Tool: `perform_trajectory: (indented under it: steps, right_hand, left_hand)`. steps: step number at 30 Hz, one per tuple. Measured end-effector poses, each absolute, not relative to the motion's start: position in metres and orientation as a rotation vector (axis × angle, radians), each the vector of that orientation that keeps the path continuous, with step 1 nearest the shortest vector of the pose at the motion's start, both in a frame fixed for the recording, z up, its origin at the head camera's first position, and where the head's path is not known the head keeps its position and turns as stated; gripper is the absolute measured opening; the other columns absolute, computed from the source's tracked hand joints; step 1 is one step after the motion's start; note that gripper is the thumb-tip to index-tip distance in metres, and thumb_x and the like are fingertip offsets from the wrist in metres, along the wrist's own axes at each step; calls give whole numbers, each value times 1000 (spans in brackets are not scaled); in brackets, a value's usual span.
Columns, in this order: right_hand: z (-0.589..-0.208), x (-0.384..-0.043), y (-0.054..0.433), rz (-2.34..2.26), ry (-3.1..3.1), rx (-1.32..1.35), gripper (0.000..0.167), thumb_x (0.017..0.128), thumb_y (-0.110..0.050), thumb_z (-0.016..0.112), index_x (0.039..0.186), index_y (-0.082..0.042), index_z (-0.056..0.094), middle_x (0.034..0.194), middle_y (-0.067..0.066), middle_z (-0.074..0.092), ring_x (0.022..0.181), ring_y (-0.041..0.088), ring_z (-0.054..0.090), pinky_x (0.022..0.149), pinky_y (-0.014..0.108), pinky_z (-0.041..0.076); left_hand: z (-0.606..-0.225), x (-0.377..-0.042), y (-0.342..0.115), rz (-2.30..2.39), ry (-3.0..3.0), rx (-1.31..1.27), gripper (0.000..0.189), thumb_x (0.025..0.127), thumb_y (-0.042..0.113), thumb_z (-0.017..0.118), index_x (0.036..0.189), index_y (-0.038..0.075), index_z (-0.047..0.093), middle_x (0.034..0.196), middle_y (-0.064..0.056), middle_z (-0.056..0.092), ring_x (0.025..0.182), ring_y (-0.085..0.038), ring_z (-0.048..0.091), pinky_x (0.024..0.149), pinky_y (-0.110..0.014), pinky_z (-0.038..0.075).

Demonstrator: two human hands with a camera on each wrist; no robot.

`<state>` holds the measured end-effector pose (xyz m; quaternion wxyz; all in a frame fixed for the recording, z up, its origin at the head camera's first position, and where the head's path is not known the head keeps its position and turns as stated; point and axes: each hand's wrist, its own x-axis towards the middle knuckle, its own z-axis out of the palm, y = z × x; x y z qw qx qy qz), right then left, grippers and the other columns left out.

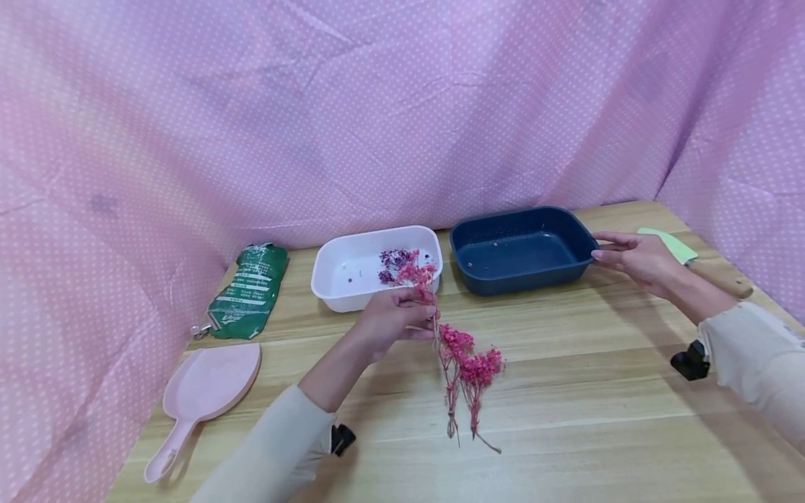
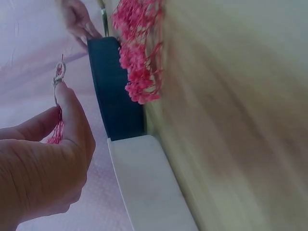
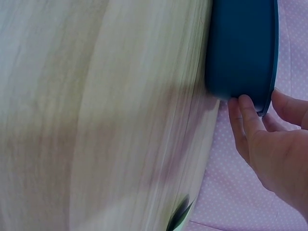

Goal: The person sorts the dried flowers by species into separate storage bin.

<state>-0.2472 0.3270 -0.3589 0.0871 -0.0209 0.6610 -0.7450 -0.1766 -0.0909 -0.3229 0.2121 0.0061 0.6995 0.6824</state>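
Note:
In the head view my left hand (image 1: 397, 323) pinches a small bunch of pink dried flowers (image 1: 418, 274) by its tied stems, flower heads over the front right of a white plastic basin (image 1: 339, 302). The left wrist view shows the string tie (image 2: 58, 73) at the stem end, above thumb and finger. Purple dried flowers (image 1: 395, 260) lie inside the white basin. At the right end of a dark blue basin (image 1: 522, 281), my right hand (image 1: 638, 260) grips its rim and wall between thumb and fingers (image 3: 246, 113). Two more pink bunches (image 1: 455, 339) (image 1: 481, 368) lie on the table below my left hand.
A pink dustpan-shaped scoop (image 1: 210, 381) and a crumpled green packet (image 1: 248, 293) lie at the left. To the right, behind my right forearm, is a knife with a light green blade (image 1: 669, 243) and wooden handle (image 1: 723, 276). Pink dotted cloth (image 1: 402, 126) hangs around the wooden table (image 1: 566, 419).

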Motion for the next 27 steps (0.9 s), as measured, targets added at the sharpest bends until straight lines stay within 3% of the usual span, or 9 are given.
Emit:
perform_trajectory:
  steps: [11, 20, 27]
  right_hand:
    - [-359, -248, 327, -2226, 1978, -59, 34, 88, 9, 62, 99, -23, 71, 95, -3, 72, 88, 9, 69, 80, 21, 56]
    - [-359, -248, 329, -2201, 1984, -37, 35, 88, 8, 63, 99, -24, 72, 95, -5, 72, 89, 9, 69, 81, 22, 56]
    - [-357, -248, 327, -2147, 2034, -13, 33, 88, 3, 65, 102, -26, 69, 95, -7, 72, 89, 8, 69, 83, 20, 55]
  left_hand:
    - [-319, -217, -64, 1862, 1910, -48, 23, 90, -5, 62, 112, -11, 60, 95, -21, 66, 75, -19, 67, 82, -36, 58]
    - [-318, -249, -28, 1929, 1848, -132, 22, 88, -9, 61, 110, -13, 62, 82, -15, 66, 69, -19, 68, 77, -31, 59]
    - [-318, -267, -6, 2018, 1816, -264, 13, 87, -11, 62, 99, -12, 66, 86, -20, 69, 83, -29, 71, 71, -27, 60]
